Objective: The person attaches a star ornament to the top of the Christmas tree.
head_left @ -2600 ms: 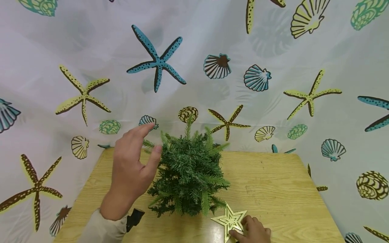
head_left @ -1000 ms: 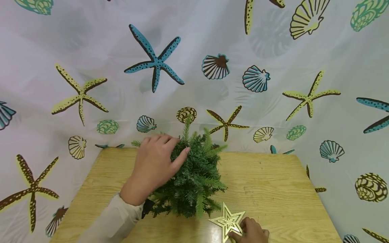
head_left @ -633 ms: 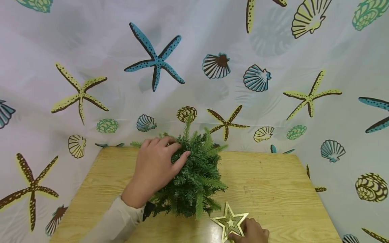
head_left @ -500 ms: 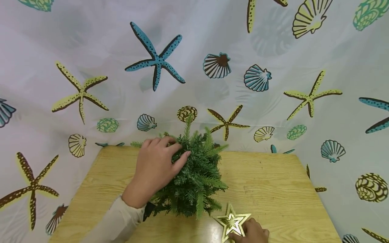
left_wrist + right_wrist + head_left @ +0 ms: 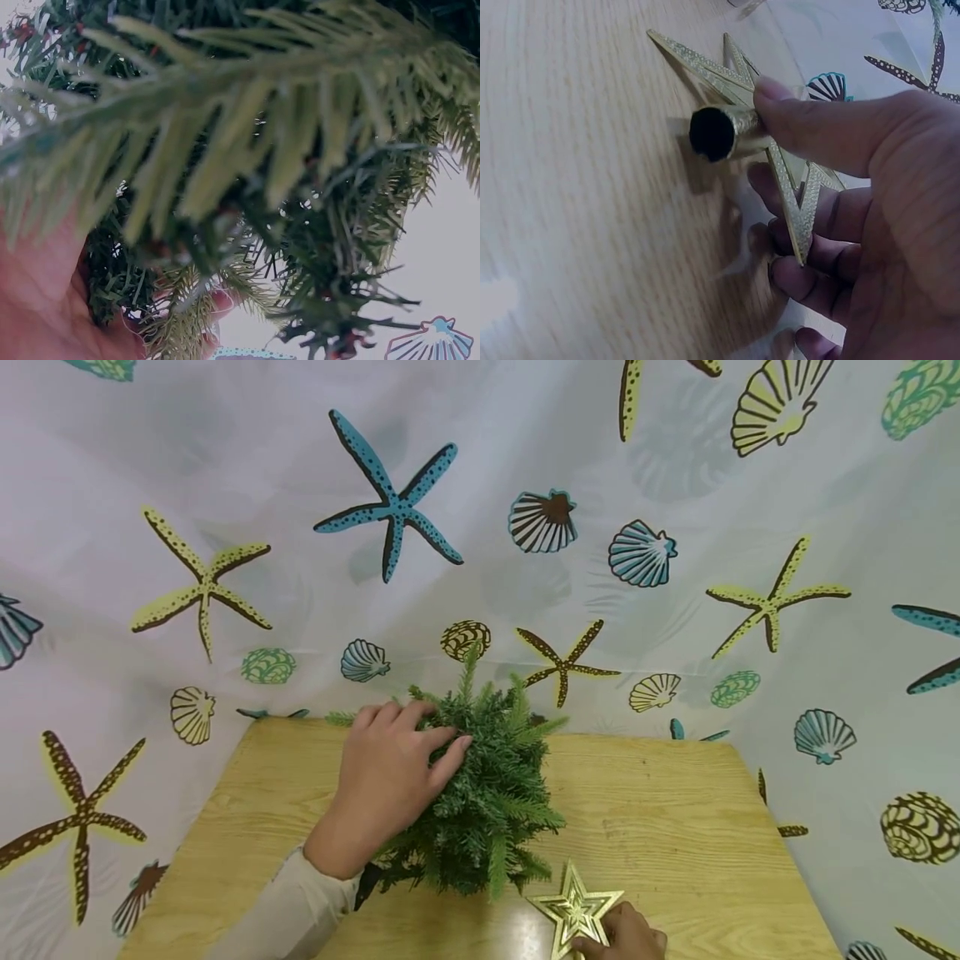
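Note:
A small green artificial Christmas tree (image 5: pixel 498 802) stands on the table. Its upper left side is in the grasp of my left hand (image 5: pixel 384 772), fingers bent into the needles and thumb in front; the fingertips are partly buried. In the left wrist view, a light green branch (image 5: pixel 217 127) crosses in front of the left palm (image 5: pixel 37 277). Right of the tree's base, my right hand (image 5: pixel 632 933) pinches a gold star tree topper (image 5: pixel 574 910). The right wrist view shows the thumb against the star's hollow round socket (image 5: pixel 744 126), with fingers behind the star.
The light wooden table (image 5: pixel 660 818) extends to the right of the tree. A white curtain (image 5: pixel 465 443) printed with starfish and shells hangs around its back and sides, close behind the tree.
My left hand has moved right from beside the tree, where it was raised and apart, onto its upper branches. The star topper has tilted and shifted slightly right in my right hand.

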